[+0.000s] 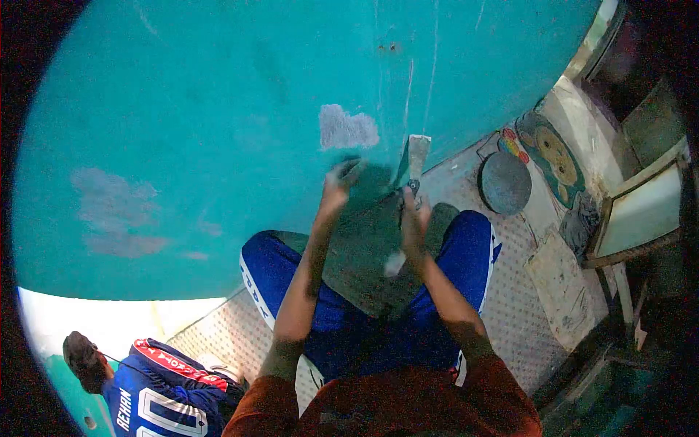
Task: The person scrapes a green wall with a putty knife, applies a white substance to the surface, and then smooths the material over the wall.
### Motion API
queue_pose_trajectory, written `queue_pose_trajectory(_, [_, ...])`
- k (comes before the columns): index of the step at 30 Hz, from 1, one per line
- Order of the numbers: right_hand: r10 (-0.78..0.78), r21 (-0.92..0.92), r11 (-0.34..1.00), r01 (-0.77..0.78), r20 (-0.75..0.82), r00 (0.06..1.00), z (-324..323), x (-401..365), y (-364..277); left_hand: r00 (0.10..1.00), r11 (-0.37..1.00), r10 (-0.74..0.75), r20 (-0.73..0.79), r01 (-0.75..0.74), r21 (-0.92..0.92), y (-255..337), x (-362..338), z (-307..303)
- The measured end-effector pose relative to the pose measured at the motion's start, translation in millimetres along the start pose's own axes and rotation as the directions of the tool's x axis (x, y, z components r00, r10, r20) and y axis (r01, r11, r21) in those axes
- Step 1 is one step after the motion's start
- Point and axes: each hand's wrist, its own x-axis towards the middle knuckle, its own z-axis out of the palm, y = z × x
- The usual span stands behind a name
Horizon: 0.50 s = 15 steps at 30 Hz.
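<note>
My right hand [415, 213] is closed around the handle of a putty knife [417, 154]. The knife's broad metal blade points up, close to the teal wall [240, 80]. To the left, my left hand [339, 182] is raised near the wall, its fingers blurred and dark toward the tips; I cannot tell whether they hold anything. Just above that hand, a pale grey filler patch [348, 127] shows on the wall. Shadows of my hands fall on the teal surface beside them.
Larger faded patches [120, 211] mark the wall at left. A person in a blue jersey [156, 390] sits at lower left. On the right are a round dark pan [504, 182], a teddy-face mat [555, 156], a stained sheet [559, 288] and a framed panel [641, 215] on the patterned floor.
</note>
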Motion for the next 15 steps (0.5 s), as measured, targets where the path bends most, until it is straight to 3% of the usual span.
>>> queue_pose_trajectory(1, [0.121, 0.069, 0.99, -0.121, 0.013, 0.993, -2, 2, -3, 1.0, 0.999, -0.012, -0.012, 0.011, -0.041, -2, -3, 1])
queue_pose_trajectory(4, [0.213, 0.034, 0.975, -0.218, 0.119, 0.97, -13, 10, 3, 0.974, 0.965, 0.227, -0.003, -0.226, -0.135, -8, -14, 1])
queue_pose_trajectory(7, [0.332, 0.07, 0.931, -0.357, 0.243, 0.912, -15, 11, 17, 0.992, 0.987, 0.121, -0.023, -0.123, -0.102, 12, -22, 6])
queue_pose_trajectory(10, [0.252, 0.169, 0.934, -0.316, 0.316, 0.915, -12, 10, 27, 0.999, 0.989, 0.052, -0.012, -0.053, -0.135, -7, -12, 7])
queue_pose_trajectory(13, [0.336, 0.139, 0.91, -0.391, 0.306, 0.891, -11, 7, 23, 0.972, 0.976, 0.209, -0.107, -0.215, -0.044, -18, -17, 6])
queue_pose_trajectory(15, [0.389, 0.125, 0.889, -0.44, 0.299, 0.871, -9, 0, 11, 0.982, 0.979, 0.186, -0.026, -0.188, -0.079, -28, -10, -5])
